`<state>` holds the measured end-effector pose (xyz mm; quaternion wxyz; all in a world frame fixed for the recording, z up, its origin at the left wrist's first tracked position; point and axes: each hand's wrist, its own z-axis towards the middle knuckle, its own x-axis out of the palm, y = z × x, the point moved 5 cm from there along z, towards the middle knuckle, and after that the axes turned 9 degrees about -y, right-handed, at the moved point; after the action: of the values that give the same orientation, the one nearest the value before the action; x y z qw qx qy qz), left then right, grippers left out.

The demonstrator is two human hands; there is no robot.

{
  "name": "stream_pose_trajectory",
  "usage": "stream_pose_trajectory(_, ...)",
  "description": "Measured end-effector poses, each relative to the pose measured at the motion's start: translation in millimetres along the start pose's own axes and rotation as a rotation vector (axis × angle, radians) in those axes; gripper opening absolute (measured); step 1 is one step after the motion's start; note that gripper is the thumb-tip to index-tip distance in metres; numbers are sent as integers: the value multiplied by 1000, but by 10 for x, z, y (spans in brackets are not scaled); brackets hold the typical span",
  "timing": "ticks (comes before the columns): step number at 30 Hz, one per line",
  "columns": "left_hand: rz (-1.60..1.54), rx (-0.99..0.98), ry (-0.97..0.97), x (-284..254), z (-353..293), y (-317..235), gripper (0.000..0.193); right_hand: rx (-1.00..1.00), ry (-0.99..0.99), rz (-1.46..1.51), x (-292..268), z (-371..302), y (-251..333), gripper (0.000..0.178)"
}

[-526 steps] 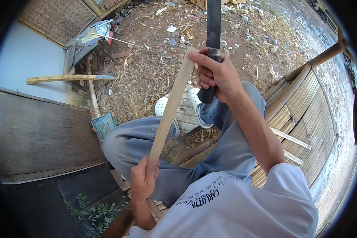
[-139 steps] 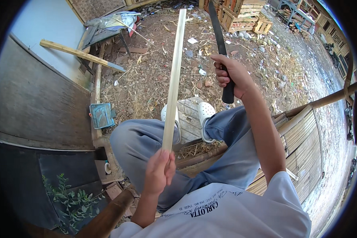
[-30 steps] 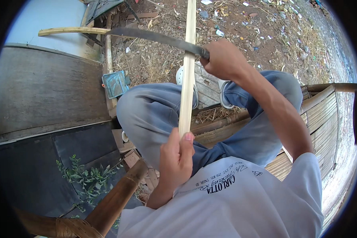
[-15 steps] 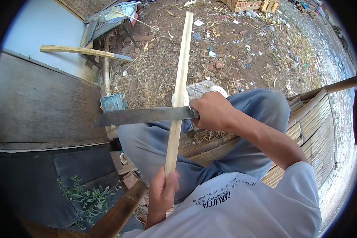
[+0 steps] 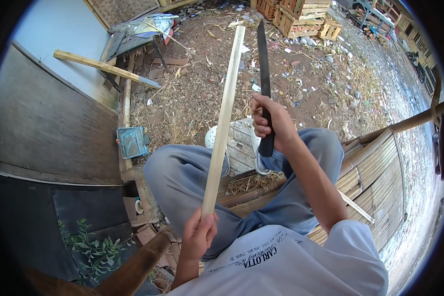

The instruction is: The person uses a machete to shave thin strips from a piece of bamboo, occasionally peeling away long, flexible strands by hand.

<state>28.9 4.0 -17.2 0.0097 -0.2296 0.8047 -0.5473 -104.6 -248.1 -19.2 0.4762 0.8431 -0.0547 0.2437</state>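
Note:
A long pale strip of split bamboo slants upward and away from my lap. My left hand is closed around its near end. To the right of the strip, my right hand grips a machete by its dark handle. The blade points up and away, apart from the strip. Both tools of the scene are held above my bent knees, over the white shoes on my feet.
I sit on a bamboo slat bench, with a thin pale strip lying on it. A blue plastic basket stands on the left by a wooden panel. Wooden crates sit at the back among scattered litter.
My right hand has swung the machete from lying across the bamboo strip to upright on its right, clear of it. My left hand still holds the strip's near end.

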Motion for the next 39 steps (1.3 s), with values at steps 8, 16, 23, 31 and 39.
stream_pose_trajectory(8,451,318,-63,335,493,87,24,-241,-55,25,286,-80,51,26)
stream_pose_trajectory(16,596,285,14,414,671,252,23,-166,94,44,347,-187,51,25)
stream_pose_trajectory(23,532,433,36,266,1015,-916,47,-290,186,-224,372,-200,-50,28)
stream_pose_trajectory(31,89,749,60,598,1295,-2001,50,-366,263,-519,413,-261,-116,26)
stream_pose_trajectory(39,-100,800,152,611,1528,-1410,46,-220,-31,-476,135,-45,-138,26)
